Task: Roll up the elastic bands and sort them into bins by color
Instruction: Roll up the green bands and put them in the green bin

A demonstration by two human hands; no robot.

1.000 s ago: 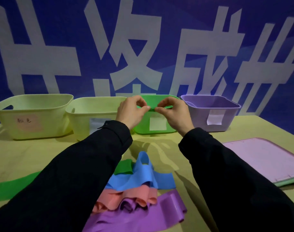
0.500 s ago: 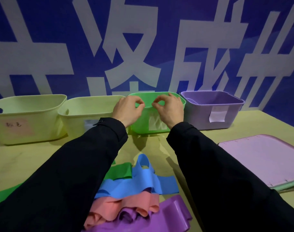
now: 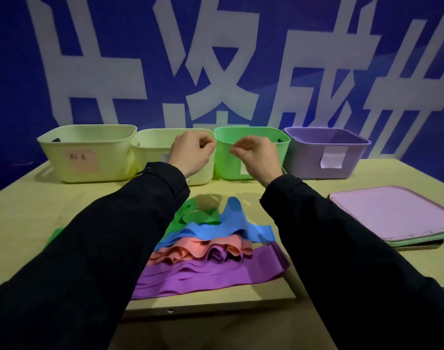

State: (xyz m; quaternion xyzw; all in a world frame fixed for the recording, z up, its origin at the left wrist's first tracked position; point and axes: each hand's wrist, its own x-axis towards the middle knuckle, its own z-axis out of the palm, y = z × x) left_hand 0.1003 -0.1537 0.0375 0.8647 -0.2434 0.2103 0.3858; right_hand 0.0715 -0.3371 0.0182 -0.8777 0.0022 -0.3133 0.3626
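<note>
Bins stand in a row along the far edge of the desk (image 3: 26,223); taking the green bin (image 3: 251,152) as the landmark, a pale yellow bin (image 3: 155,147) sits touching its left side, a larger yellow bin (image 3: 89,152) with a pink label stands further left again, and a purple bin (image 3: 327,152) with a white label stands just to its right; behind them all hangs a blue banner (image 3: 266,46) with big white characters. The left hand (image 3: 191,154) is raised in front of the pale yellow bin, just left of the green bin's rim, fingers curled in with the tips pinched together and nothing visible between them; the right hand (image 3: 256,155) hovers in front of the green bin's front wall, likewise curled and holding nothing I can see; the two hands are near each other but apart. Nearer than the green bin, between the black sleeves, lies the pile of unrolled elastic bands: a green band (image 3: 200,215) furthest back, then a blue band (image 3: 231,226), a salmon band (image 3: 198,250), and a purple band (image 3: 215,274) closest; they overlap one another. To the right of the pile, below the purple bin, a pink lid (image 3: 392,213) lies flat on a green lid (image 3: 417,239).
</note>
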